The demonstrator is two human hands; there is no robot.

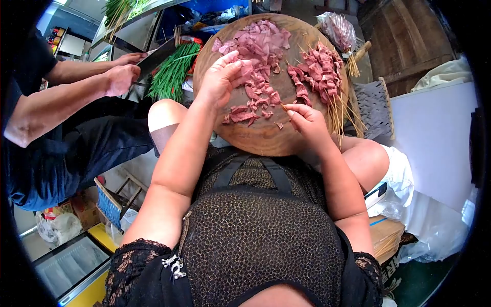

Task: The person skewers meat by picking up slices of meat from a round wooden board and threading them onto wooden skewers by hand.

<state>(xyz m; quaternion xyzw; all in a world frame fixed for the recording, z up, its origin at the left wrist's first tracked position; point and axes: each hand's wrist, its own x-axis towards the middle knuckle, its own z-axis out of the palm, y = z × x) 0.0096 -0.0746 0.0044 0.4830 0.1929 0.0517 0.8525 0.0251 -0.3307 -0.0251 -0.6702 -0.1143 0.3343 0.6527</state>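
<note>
Head view: just right of centre, the right hand (307,123) has its fingers pinching a thin, pale wooden skewer (284,108) beside raw, pinkish-red meat slices (255,46), heaped at upper centre. Over their left side, the left hand (222,77), fingers curled, grip impossible to tell! Beneath, a round brown wooden board (255,142); meat-loaded sticks (322,71) bunch at upper right.
</note>
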